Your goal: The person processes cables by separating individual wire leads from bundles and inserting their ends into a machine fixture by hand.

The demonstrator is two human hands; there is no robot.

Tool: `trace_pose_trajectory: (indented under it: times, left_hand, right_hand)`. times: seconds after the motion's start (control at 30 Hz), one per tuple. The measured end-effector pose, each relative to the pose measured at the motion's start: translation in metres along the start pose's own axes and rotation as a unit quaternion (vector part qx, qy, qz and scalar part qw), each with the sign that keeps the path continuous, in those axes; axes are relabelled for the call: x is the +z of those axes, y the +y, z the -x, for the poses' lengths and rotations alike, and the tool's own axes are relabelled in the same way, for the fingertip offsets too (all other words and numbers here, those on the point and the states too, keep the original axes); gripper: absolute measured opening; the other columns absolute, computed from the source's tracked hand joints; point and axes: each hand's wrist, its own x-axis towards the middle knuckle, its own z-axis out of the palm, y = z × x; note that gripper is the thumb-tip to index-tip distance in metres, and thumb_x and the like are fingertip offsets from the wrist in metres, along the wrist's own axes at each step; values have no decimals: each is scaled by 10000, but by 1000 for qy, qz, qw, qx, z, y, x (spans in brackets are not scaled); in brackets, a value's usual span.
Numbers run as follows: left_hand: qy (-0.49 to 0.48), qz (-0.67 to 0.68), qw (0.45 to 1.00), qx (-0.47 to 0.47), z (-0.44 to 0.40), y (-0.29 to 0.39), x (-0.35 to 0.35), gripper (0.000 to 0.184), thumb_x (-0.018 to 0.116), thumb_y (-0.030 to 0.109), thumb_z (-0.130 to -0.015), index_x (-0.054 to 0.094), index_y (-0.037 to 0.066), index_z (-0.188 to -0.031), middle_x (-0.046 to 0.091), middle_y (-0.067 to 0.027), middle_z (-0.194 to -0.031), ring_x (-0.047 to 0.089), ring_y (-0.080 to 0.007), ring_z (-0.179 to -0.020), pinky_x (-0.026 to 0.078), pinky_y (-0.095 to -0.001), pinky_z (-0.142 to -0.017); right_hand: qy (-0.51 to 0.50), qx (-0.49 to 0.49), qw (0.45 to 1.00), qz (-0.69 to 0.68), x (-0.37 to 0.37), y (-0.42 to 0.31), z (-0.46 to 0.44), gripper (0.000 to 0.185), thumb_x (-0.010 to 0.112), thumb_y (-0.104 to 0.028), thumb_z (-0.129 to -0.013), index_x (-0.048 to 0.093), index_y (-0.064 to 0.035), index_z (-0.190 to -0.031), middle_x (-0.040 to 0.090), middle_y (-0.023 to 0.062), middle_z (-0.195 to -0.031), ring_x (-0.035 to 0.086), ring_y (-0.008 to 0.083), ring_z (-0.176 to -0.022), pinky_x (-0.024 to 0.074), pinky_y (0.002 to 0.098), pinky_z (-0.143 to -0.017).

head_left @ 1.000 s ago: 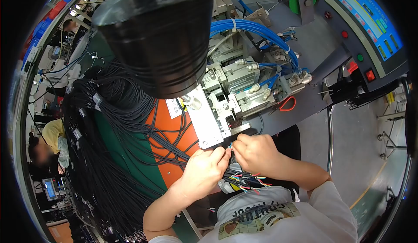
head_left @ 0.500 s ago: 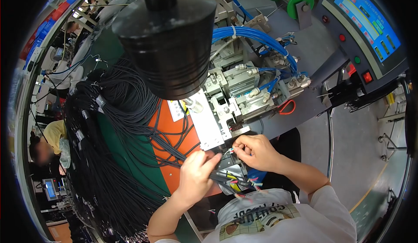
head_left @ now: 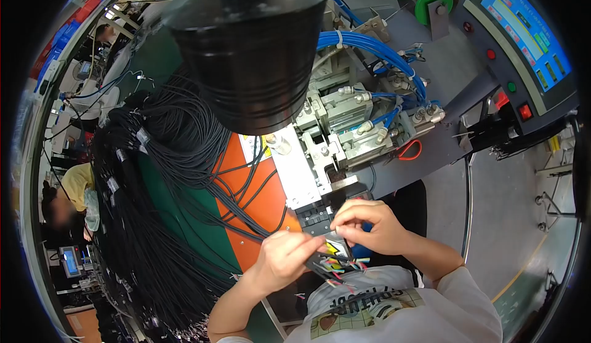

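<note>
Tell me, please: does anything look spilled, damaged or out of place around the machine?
Nothing plainly looks spilled or damaged. Only the piled black cables, straying loosely across the orange board, look untidy; that may be normal.

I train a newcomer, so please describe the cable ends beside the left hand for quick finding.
Start at the metal machine with curved blue tubes, and go down to the left hand. The cable ends show just right of it, by the white shirt. Unlike the long black cables piled at picture left, they fan out in coloured wires.
</note>
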Motion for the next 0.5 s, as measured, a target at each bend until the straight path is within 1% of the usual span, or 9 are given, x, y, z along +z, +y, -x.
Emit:
trace_pose_trajectory:
  times: [0.03, 0.07, 0.13, 0.2, 0.23, 0.27, 0.3, 0.4, 0.5]
  left_hand:
    - [-44, -3, 999, -10, 7, 2, -1, 335, 773, 65, -733, 656, 0, -1040, 645, -104, -771, 642, -257, -650, 505, -349, -583]
    - [-25, -1, 999, -38, 9, 1, 1, 341, 769, 56, -736, 658, 0, -1054, 639, -102, -765, 640, -256, -650, 506, -351, -582]
    - [12, 6, 995, -96, 8, 2, 7, 354, 762, 38, -744, 661, -2, -1080, 628, -96, -754, 636, -254, -650, 508, -354, -580]
    - [17, 63, 992, -107, -1, 6, 6, 351, 758, 23, -750, 657, -6, -1085, 626, -94, -743, 634, -256, -633, 508, -361, -571]
    - [19, 91, 990, -109, -8, 8, 6, 350, 757, 16, -754, 655, -7, -1088, 624, -93, -738, 633, -257, -624, 508, -365, -567]
    - [61, 106, 989, -82, -8, 6, 13, 289, 763, 23, -765, 663, -3, -1035, 632, -98, -713, 632, -251, -589, 494, -346, -539]
    - [81, 102, 987, -94, -8, 8, 14, 260, 765, 30, -771, 666, -1, -1009, 633, -102, -704, 631, -248, -579, 488, -339, -531]
    - [127, 91, 978, -135, -5, 14, 20, 161, 778, 66, -790, 677, 10, -904, 635, -115, -666, 629, -231, -551, 464, -309, -504]
    - [120, 121, 974, -149, -9, 15, 20, 139, 768, 63, -806, 680, 12, -902, 636, -112, -654, 629, -233, -542, 465, -310, -502]
  right_hand:
    - [14, 32, 999, -32, 3, -3, 0, 282, 687, 15, -843, 674, -59, -1114, 641, 29, -937, 567, 40, -715, 416, 201, -557]
    - [27, 64, 995, -64, 5, -5, -1, 249, 681, 8, -854, 681, -55, -1094, 641, 30, -933, 570, 42, -722, 414, 199, -556]
    - [24, -24, 999, -16, 9, -7, -6, 222, 677, -6, -869, 674, -39, -1089, 641, 34, -943, 571, 52, -711, 416, 202, -564]
    - [12, -121, 990, 70, 8, -1, -8, 233, 655, -4, -896, 638, -6, -1129, 632, 54, -988, 586, 67, -712, 446, 209, -603]
    - [13, -82, 996, 24, 7, 0, -6, 230, 648, -1, -903, 633, -1, -1133, 628, 57, -996, 594, 70, -724, 456, 212, -615]
    - [14, -41, 999, -24, 8, 1, -3, 228, 641, 2, -909, 627, 5, -1136, 623, 60, -1004, 602, 72, -735, 466, 216, -627]
    - [13, -1, 997, -72, 10, 0, -1, 225, 633, 5, -916, 622, 10, -1140, 619, 63, -1012, 610, 75, -747, 476, 219, -640]
    - [50, 31, 988, -141, 16, 1, 1, 200, 578, 9, -948, 607, 27, -1144, 607, 57, -990, 626, 78, -750, 507, 225, -672]
    - [69, 52, 981, -172, 16, 3, -1, 203, 545, 7, -964, 596, 26, -1160, 616, 59, -934, 633, 79, -744, 529, 221, -694]
